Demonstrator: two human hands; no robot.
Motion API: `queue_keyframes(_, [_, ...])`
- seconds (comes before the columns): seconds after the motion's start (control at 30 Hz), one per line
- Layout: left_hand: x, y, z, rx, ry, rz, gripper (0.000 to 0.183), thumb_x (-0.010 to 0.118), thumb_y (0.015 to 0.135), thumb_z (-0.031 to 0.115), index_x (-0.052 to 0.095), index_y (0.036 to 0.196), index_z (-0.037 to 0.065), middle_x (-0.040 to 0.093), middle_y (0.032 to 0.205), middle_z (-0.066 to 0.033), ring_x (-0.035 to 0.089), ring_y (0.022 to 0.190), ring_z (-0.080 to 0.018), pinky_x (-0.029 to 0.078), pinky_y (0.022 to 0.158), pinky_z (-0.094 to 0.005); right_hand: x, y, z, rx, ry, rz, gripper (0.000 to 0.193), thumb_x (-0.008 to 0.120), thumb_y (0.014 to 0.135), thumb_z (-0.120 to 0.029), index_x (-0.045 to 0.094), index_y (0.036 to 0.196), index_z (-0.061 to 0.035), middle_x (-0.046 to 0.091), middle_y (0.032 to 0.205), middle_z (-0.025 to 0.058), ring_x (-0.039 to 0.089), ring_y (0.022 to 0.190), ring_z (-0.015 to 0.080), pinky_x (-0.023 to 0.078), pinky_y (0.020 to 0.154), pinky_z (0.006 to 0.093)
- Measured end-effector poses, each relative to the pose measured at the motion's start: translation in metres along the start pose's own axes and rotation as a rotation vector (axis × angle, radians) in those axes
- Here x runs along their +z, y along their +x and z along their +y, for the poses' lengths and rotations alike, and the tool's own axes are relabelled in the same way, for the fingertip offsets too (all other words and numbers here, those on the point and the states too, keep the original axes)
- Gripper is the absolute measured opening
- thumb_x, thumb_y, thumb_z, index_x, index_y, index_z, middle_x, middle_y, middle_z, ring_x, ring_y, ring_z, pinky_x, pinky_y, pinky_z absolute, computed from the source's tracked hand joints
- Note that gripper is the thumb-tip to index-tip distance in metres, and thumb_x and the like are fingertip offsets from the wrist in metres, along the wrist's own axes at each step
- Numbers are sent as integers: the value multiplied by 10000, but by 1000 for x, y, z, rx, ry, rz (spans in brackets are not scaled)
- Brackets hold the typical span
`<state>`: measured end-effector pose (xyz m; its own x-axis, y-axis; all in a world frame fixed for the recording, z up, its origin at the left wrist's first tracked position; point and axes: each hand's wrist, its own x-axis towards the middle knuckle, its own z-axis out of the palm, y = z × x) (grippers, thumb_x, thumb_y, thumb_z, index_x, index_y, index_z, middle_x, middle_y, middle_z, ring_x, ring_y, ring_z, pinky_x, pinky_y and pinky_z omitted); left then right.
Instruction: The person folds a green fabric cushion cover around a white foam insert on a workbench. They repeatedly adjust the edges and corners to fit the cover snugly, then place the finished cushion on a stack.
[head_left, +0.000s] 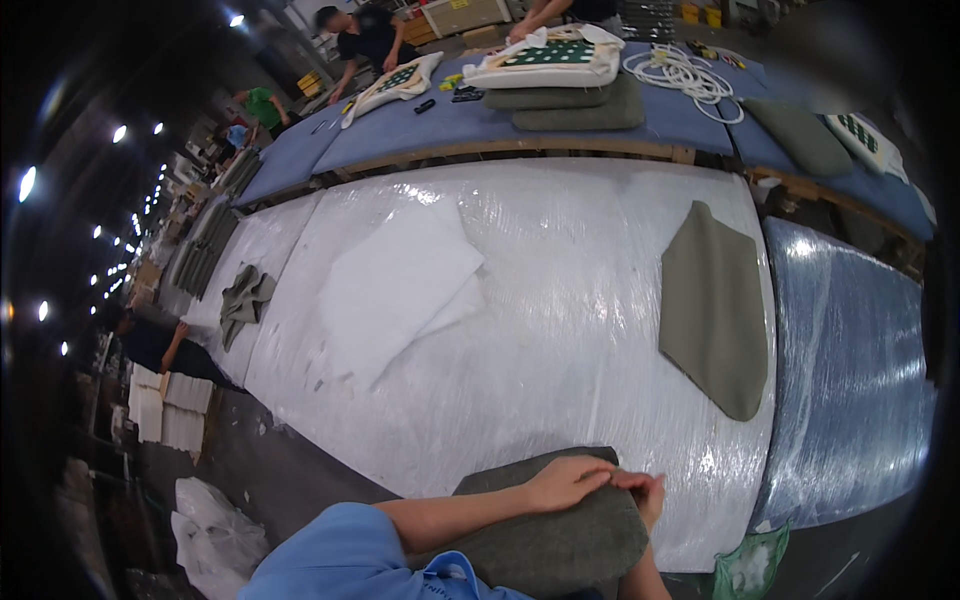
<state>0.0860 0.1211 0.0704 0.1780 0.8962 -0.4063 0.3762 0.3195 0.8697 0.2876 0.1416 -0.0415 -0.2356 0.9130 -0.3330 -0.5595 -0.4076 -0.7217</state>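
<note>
A grey-green fabric cushion (560,548) lies against my front at the near edge of the table. Its far right corner is between my two hands. My left hand (572,483) reaches across the cushion, with its fingers closed on that corner. From the right side my right hand (645,492) meets it, fingers bent and pinching the same corner. The fingertips touch or nearly touch, and the exact bit of fabric between them is hidden.
Plastic film covers the table (560,370). On it lie white sheets (400,290), a flat grey-green fabric piece (712,310) and a crumpled one (245,300). Beyond, a blue table (420,135) carries cushions (580,118) and coiled white cord (685,78). People work at the far side and left.
</note>
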Motion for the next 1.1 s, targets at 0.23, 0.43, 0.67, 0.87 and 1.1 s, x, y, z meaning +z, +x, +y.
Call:
queue_keyframes(0.23, [18,-68,31,24,-113,-219,600,395,1113,414,363,1581,40,354,1649,-161,373,1502,-319,299,1228,-378,67,-73,-85,-363,-198,-280,775,228,1097,-581,609,791,21,655,807,197,627,782,295,500,815,423])
queue_keyframes(0.43, [33,-47,4,-33,-73,-173,546,401,1106,381,409,1571,94,482,1571,-148,458,1446,-324,347,1203,-370,44,-50,-60,-263,-44,-214,755,233,1109,-530,584,702,1,632,683,166,611,658,266,505,735,389])
queue_keyframes(0.67, [44,-17,-53,60,-90,-103,500,417,1098,313,458,1544,92,502,1561,-129,474,1437,-304,361,1192,-358,31,-27,-35,-82,-23,-123,741,255,1104,-534,558,655,-28,614,632,155,601,625,261,517,724,385])
queue_keyframes(0.87, [43,6,-84,21,-109,-96,473,428,1094,290,497,1521,96,542,1522,-142,502,1414,-310,378,1177,-353,16,-5,-15,-41,-52,-106,723,286,1100,-514,556,638,-27,611,603,172,608,593,277,528,682,394])
queue_keyframes(1.1, [40,25,-107,-60,-5,-81,498,416,1080,379,542,1481,110,588,1462,-160,563,1333,-358,437,1123,-397,4,22,1,54,-175,-127,627,382,1102,-411,556,632,-34,606,587,150,597,549,271,531,647,394])
